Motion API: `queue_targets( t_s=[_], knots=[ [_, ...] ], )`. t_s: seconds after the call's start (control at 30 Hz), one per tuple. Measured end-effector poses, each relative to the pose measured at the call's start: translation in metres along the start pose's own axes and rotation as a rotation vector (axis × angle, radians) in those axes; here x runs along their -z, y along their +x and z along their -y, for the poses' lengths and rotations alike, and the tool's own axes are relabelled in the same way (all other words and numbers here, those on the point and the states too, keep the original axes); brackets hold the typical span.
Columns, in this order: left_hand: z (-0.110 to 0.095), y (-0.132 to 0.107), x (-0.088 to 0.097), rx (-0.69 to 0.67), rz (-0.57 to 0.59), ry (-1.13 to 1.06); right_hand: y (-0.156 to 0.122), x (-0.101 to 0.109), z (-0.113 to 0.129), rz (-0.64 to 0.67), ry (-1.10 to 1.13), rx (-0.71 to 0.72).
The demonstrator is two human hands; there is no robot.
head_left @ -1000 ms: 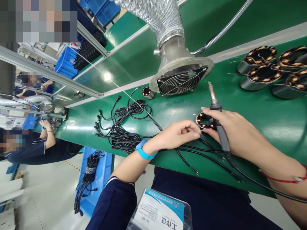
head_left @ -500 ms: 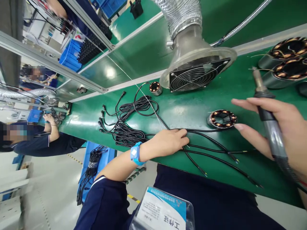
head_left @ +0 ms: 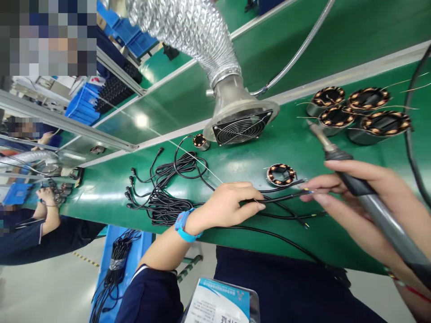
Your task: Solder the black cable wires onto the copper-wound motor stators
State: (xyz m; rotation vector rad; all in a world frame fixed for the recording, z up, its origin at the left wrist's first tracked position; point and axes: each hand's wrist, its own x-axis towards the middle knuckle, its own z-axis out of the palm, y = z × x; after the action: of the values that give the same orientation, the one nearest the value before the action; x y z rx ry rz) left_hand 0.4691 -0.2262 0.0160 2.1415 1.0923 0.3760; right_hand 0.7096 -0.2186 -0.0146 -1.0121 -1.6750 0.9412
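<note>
Your left hand [head_left: 229, 204], flat on the cables a moment ago, now pinches one cable [head_left: 283, 197], its tip taken by your right hand [head_left: 387, 186], which also grips the iron [head_left: 379, 211], just near of the coil [head_left: 281, 174].

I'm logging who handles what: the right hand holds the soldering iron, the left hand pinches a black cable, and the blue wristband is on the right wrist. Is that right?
Not quite. The blue wristband is on the left wrist, as the head view shows. The rest stands: the right hand holds the soldering iron and the left hand pinches a black cable.
</note>
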Motion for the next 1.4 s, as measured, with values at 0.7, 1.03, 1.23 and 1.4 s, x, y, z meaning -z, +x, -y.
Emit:
queue_targets(
  t_s=[0.7,1.03,1.23,1.4],
  knots=[
    [-0.001,0.025,-0.019,0.319,-0.161,-0.708,0.011,-0.029,0.000,0.056,0.408,-0.248],
    [-0.008,0.024,-0.019,0.366,-0.111,-0.702,0.008,-0.034,-0.001,0.015,0.194,-0.106],
    [-0.002,0.022,-0.010,0.445,0.146,-1.190,0.005,-0.043,0.003,-0.061,0.108,0.019],
    [0.009,0.031,-0.007,0.484,-0.158,-0.977,0.002,-0.048,-0.004,-0.081,-0.054,0.001]
  ],
)
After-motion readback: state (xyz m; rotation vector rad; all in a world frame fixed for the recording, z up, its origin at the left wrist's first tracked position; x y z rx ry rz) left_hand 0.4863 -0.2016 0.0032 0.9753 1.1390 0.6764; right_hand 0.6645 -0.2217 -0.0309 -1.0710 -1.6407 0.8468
